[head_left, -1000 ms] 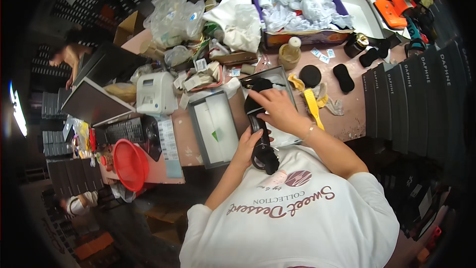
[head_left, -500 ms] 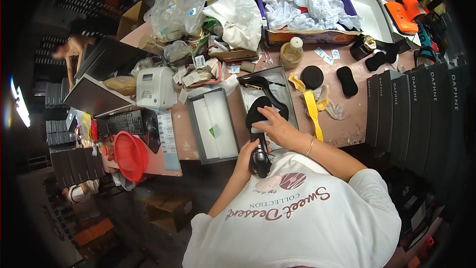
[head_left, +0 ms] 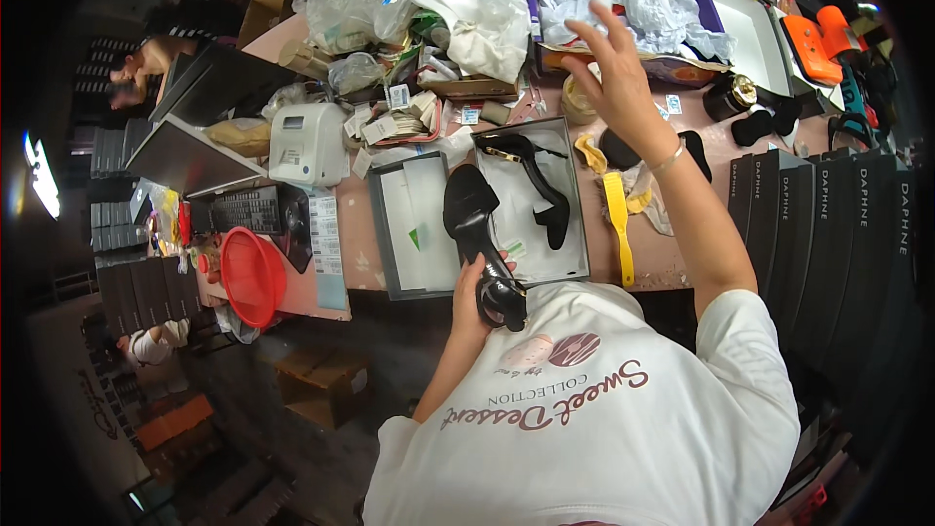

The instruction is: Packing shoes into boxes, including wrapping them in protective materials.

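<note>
My left hand (head_left: 471,300) is wrapped round the heel part of a black high-heeled shoe (head_left: 469,206), held over the near side of an open shoebox (head_left: 584,245). The shoe's toe points away from me. Its mate, another black heeled shoe (head_left: 551,197) with a gold-coloured trim, lies on its side inside the box. My right hand (head_left: 625,88) is raised with fingers spread, holding nothing, just in front of a purple box (head_left: 719,10) heaped with crumpled white tissue (head_left: 654,2).
Left of the shoebox lies a grey lid (head_left: 387,234) with white paper. A yellow brush (head_left: 619,234) and a black round pad (head_left: 614,148) lie to the right. Dark shoeboxes (head_left: 828,205) stand in a row at the right. A label printer (head_left: 304,144) and red basin (head_left: 251,278) are at left.
My right hand has left the shoe and swung far and right toward the tissue box. The shoe, still in my left hand, has shifted left, uncovering its mate in the box.
</note>
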A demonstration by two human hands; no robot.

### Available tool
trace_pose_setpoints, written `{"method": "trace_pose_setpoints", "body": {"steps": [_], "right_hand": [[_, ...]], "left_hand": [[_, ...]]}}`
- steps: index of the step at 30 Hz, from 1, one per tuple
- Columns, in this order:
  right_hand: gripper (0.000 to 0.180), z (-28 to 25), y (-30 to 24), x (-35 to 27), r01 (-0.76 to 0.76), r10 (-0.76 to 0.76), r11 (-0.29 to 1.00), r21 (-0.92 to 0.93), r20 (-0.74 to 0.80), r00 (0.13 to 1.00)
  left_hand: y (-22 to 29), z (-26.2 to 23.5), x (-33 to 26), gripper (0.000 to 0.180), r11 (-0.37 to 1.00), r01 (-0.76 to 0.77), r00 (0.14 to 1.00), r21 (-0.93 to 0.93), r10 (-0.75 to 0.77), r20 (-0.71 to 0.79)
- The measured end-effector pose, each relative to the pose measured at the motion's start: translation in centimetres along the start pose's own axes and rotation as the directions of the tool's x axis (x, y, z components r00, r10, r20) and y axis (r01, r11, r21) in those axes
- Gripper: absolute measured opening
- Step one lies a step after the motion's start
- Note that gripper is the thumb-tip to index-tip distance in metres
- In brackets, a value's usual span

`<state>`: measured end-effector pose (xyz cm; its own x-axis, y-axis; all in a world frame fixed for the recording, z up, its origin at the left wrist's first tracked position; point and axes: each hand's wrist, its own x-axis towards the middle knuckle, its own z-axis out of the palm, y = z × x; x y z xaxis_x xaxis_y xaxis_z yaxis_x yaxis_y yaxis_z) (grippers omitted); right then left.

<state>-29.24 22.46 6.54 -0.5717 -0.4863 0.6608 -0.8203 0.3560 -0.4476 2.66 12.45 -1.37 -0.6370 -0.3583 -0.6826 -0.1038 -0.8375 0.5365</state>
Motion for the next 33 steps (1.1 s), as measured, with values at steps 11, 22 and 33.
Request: {"method": "trace_pose_setpoints", "body": {"steps": [11,22,33], "right_hand": [[0.041,2.5,-9.5,-18.6,-0.790,0.129,0.516,0.330,0.882,0.452],[0.039,1.3,-13.2,-17.6,-0.696,0.152,0.653,0.298,0.849,0.507],[0.034,-1.4,-4.5,-24.3,-0.787,0.585,0.588,0.185,0.574,0.572]], "left_hand": [[-0.2,-4.2,1.0,0.047,0.694,0.479,0.715,-0.537,0.046,0.697],[1.3,-4.5,4.1,0.060,0.642,0.755,0.001,-0.134,0.202,0.979],[6.5,-3.6,3.4,0.033,0.968,0.172,0.956,-0.182,-0.119,0.269]]}}
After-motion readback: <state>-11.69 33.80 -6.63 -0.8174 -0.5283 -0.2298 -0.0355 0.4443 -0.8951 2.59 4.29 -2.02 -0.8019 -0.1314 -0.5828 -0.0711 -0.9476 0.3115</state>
